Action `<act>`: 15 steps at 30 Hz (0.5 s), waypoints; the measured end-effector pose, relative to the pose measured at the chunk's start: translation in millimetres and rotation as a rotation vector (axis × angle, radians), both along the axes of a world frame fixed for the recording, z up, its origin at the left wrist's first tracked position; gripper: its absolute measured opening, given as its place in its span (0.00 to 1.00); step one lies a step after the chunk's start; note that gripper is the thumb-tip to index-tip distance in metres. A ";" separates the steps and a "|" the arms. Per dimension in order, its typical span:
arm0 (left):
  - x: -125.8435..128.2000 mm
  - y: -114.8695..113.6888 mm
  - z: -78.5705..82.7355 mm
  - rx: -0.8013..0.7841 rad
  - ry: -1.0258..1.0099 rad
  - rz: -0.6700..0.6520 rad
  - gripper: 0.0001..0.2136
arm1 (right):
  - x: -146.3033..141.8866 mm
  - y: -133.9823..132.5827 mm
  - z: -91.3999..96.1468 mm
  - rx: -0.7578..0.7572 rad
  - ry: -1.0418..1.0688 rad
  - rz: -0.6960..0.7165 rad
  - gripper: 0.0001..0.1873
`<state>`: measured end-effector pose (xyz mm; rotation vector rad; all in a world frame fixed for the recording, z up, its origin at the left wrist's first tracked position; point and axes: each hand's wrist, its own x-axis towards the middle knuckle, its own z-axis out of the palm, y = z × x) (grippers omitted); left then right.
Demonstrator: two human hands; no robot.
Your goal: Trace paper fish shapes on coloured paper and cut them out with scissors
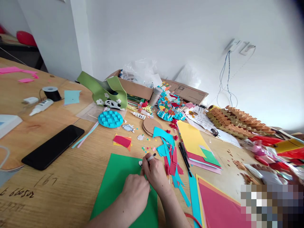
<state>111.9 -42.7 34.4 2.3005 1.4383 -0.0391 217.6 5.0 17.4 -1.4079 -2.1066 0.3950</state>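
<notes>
two bare hands work close together over a green card sheet (118, 186) at the near edge of a wooden table (45, 186). the right hand (155, 172) holds a slim black and white pen (151, 157) in a narrow pinch, its fingertips just beside a small white paper cut-out (140, 163) lying on the card's far edge. the left hand (135, 191) rests on the card with its fingers curled under; whether it grips anything, i cannot tell. just right of the hands lie loose teal and red paper strips (171, 161). further right is a stack of coloured card (197, 147), with black pens (184, 155) along its near left side. a black phone (52, 147) lies well to the left. a cardboard box (135, 87) sits at the far side.
</notes>
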 end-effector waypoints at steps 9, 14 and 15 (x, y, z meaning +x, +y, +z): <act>0.6 1.6 3.8 -0.012 -0.023 0.006 0.14 | 0.1 0.1 -0.9 0.026 -0.035 -0.001 0.12; 0.8 1.2 0.4 0.005 -0.036 0.008 0.14 | -0.8 -0.1 0.3 -0.002 0.006 0.002 0.12; 0.8 1.1 -0.5 0.016 -0.036 0.004 0.14 | -1.1 -0.4 1.3 -0.017 0.040 0.000 0.13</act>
